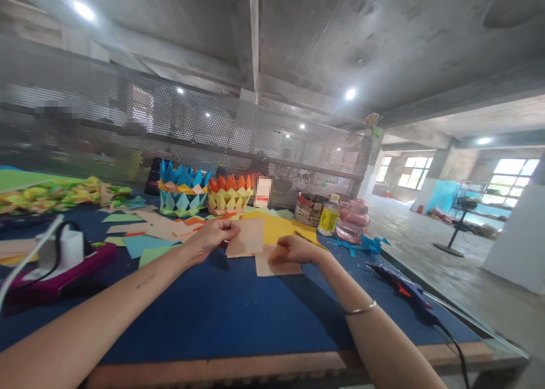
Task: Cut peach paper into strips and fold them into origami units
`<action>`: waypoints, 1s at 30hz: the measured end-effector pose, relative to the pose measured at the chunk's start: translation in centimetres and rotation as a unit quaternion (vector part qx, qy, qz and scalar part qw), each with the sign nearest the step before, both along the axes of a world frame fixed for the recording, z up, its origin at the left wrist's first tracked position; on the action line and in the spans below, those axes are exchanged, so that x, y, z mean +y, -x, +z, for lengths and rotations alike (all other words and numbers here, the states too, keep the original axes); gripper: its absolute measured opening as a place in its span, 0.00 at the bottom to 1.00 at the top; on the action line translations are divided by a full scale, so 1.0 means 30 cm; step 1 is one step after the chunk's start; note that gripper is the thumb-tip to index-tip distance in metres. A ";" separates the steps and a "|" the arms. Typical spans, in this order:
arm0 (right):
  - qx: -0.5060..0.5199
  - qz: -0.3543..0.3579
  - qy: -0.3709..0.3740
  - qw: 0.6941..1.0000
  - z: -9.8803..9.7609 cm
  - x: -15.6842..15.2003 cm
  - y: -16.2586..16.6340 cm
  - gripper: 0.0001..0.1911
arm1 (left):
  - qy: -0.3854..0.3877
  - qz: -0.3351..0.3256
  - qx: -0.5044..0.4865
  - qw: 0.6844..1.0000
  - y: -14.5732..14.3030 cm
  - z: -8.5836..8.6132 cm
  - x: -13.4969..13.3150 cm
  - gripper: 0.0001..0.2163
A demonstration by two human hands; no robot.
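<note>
My left hand pinches the edge of a square of tan paper, raised a little from the blue table top. Under my right hand is a second tan paper piece, partly overlapped by the first. The fingers of that hand are curled at its upper edge, and their tips are partly hidden. A yellow sheet lies just behind both pieces, with scissors across its right side.
Behind stand a blue paper basket and an orange-yellow one. Loose paper pieces and a purple power strip lie left. A yellow-labelled bottle, pink jar and glue gun are right.
</note>
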State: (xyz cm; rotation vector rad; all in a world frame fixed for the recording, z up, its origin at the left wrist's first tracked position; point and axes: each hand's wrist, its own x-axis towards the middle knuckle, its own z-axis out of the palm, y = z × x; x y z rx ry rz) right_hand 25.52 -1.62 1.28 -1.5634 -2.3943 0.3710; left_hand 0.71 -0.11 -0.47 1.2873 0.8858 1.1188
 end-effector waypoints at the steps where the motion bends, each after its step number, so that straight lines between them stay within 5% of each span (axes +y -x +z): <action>1: 0.029 0.010 -0.016 0.999 0.002 0.001 0.007 0.15 | -0.012 -0.017 0.004 1.000 -0.002 0.001 -0.004 0.13; 7: 0.249 0.025 -0.107 0.962 0.005 0.006 0.075 0.07 | -0.061 -0.064 0.029 0.996 -0.014 0.001 -0.014 0.21; 11: 0.286 0.055 -0.112 0.950 -0.008 -0.002 0.101 0.04 | -0.075 -0.060 0.056 0.994 -0.013 -0.004 -0.013 0.32; 16: 0.300 0.070 -0.117 0.944 0.003 -0.027 0.118 0.06 | -0.104 -0.040 0.092 0.989 -0.009 0.000 -0.017 0.15; 24: 0.486 -0.004 -0.010 0.874 0.004 -0.033 0.145 0.19 | -0.084 0.088 0.049 0.991 0.014 -0.015 0.030 0.14; 30: 0.437 -0.032 0.012 0.899 -0.034 -0.028 0.153 0.21 | -0.056 0.079 -0.010 0.995 0.014 -0.016 0.038 0.14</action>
